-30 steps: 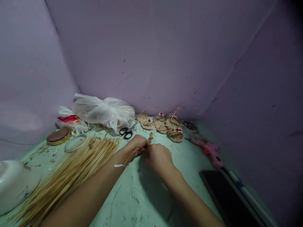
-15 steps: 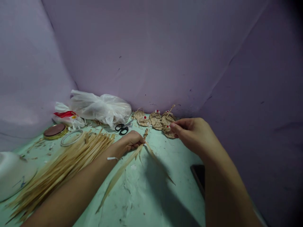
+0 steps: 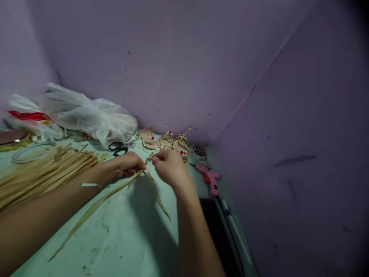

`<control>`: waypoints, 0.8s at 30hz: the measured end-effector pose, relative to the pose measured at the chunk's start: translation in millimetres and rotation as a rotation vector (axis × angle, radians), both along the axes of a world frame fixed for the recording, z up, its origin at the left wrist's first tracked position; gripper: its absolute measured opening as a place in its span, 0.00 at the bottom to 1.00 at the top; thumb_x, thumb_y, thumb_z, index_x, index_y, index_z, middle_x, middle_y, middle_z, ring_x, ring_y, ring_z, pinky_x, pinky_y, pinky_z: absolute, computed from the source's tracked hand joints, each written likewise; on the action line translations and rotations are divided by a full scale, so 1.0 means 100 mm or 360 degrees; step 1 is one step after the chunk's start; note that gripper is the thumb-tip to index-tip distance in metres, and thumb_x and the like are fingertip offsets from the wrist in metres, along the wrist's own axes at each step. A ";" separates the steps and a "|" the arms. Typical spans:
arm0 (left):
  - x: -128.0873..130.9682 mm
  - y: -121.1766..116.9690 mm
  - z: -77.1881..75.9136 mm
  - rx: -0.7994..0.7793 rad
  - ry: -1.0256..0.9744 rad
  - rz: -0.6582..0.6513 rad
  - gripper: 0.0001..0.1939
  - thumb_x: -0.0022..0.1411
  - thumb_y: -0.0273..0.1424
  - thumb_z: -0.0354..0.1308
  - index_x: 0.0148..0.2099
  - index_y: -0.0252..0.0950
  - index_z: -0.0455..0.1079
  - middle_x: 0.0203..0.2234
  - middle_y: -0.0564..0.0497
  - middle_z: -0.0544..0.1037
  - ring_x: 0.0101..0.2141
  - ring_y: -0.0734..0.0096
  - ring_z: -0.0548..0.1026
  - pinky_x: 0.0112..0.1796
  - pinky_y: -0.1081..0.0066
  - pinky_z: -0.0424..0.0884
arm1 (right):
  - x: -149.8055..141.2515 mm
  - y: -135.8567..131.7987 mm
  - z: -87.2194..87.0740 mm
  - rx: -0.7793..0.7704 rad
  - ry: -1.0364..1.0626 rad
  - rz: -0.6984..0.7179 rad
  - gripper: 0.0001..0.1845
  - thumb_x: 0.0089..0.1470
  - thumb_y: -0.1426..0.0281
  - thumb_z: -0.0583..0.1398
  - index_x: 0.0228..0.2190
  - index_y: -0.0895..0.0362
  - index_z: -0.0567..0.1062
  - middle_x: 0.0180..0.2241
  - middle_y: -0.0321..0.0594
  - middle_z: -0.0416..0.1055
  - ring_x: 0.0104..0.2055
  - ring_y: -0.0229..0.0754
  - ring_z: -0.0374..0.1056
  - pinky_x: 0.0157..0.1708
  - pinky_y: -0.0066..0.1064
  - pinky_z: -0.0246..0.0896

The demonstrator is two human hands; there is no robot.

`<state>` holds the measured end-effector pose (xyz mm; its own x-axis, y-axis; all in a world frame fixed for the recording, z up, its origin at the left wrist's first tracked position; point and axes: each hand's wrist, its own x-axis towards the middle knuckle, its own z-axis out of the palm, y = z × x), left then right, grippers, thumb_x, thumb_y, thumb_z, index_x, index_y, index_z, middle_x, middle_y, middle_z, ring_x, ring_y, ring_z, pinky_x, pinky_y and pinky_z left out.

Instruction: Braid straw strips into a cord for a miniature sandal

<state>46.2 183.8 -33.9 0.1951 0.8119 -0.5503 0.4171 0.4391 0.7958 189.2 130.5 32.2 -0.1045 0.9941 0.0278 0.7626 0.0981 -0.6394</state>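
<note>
My left hand (image 3: 131, 163) is closed on a short braid of dried straw strips (image 3: 149, 158), whose tip sticks up past the fingers. Two loose strip tails hang from that grip: a long one (image 3: 95, 206) toward the lower left and a shorter one (image 3: 157, 190) toward the lower right. Right beside the braid's tip, my right hand (image 3: 168, 163) is pinched shut; what lies between its fingertips is too small to make out. Behind the hands, several woven straw pieces with red and white beads (image 3: 149, 139) lie against the wall, one partly covered by my right hand.
A bundle of dried strips (image 3: 57, 173) lies under my left forearm. Black-handled scissors (image 3: 118, 148), a plastic bag (image 3: 95, 117), a ring-shaped roll (image 3: 31, 152) and a round tin (image 3: 13, 137) are behind. At right are a pink glue gun (image 3: 209, 177) and a dark flat object (image 3: 217, 234).
My right hand has come left from in front of the beaded pieces to the braid's tip. The view has turned right, bringing the glue gun into sight. My left hand keeps its grip.
</note>
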 end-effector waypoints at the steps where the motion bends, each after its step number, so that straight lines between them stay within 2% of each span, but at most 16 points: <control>1: 0.00 0.00 -0.02 0.0013 -0.0024 -0.0013 0.08 0.39 0.30 0.54 0.17 0.34 0.58 0.07 0.59 0.54 0.09 0.85 0.48 0.13 0.78 0.38 | -0.03 0.03 -0.06 -0.0036 0.0016 0.0009 0.12 0.43 0.70 0.53 0.26 0.58 0.76 0.21 0.38 0.69 0.23 0.34 0.61 0.21 0.24 0.48; 5: -0.01 0.01 -0.03 0.0014 -0.0077 -0.0066 0.08 0.37 0.31 0.53 0.17 0.35 0.56 0.07 0.60 0.52 0.09 0.85 0.47 0.13 0.78 0.36 | -0.12 0.13 -0.26 -0.0094 0.0057 -0.0078 0.11 0.41 0.73 0.54 0.27 0.58 0.75 0.26 0.42 0.72 0.31 0.38 0.65 0.27 0.25 0.53; 9: -0.04 0.03 -0.01 -0.0099 -0.0263 -0.0061 0.09 0.36 0.32 0.54 0.18 0.35 0.55 0.07 0.61 0.50 0.09 0.86 0.45 0.14 0.78 0.34 | -0.19 0.24 -0.50 -0.0206 0.0170 -0.0151 0.12 0.40 0.74 0.54 0.29 0.59 0.73 0.30 0.45 0.73 0.34 0.41 0.66 0.30 0.27 0.55; 11: -0.05 0.05 -0.01 -0.0182 -0.0341 -0.0061 0.10 0.36 0.31 0.54 0.17 0.35 0.54 0.07 0.61 0.50 0.09 0.86 0.44 0.14 0.77 0.33 | -0.23 0.30 -0.63 -0.0231 0.0361 -0.0291 0.13 0.39 0.75 0.55 0.31 0.60 0.72 0.31 0.44 0.72 0.34 0.41 0.66 0.31 0.27 0.55; 14: -0.07 0.08 -0.02 -0.0272 -0.0373 -0.0075 0.12 0.37 0.30 0.54 0.16 0.35 0.51 0.08 0.60 0.49 0.10 0.87 0.44 0.15 0.77 0.33 | -0.29 0.37 -0.77 -0.0417 0.0967 -0.0498 0.11 0.38 0.77 0.54 0.29 0.60 0.69 0.25 0.39 0.69 0.29 0.38 0.65 0.28 0.26 0.57; 17: -0.07 0.10 -0.03 -0.0280 -0.0380 -0.0072 0.12 0.38 0.30 0.54 0.16 0.35 0.51 0.08 0.60 0.50 0.09 0.87 0.44 0.15 0.77 0.32 | -0.34 0.40 -0.79 -0.0659 0.1309 -0.0470 0.07 0.39 0.78 0.51 0.25 0.59 0.66 0.17 0.33 0.64 0.20 0.34 0.62 0.23 0.25 0.58; 20: -0.07 0.09 -0.03 -0.0250 -0.0408 -0.0104 0.10 0.38 0.29 0.53 0.16 0.35 0.53 0.08 0.60 0.51 0.09 0.87 0.45 0.15 0.77 0.33 | -0.35 0.37 -0.71 -0.0794 0.1447 -0.0395 0.05 0.39 0.79 0.50 0.21 0.59 0.64 0.14 0.32 0.60 0.15 0.32 0.58 0.20 0.26 0.59; 24: -0.07 0.08 -0.02 -0.0187 -0.0354 -0.0136 0.10 0.38 0.28 0.52 0.15 0.35 0.51 0.07 0.60 0.51 0.10 0.86 0.46 0.14 0.78 0.36 | -0.32 0.30 -0.60 -0.0991 0.1509 -0.0263 0.05 0.39 0.78 0.50 0.18 0.60 0.64 0.13 0.33 0.60 0.14 0.31 0.56 0.17 0.25 0.57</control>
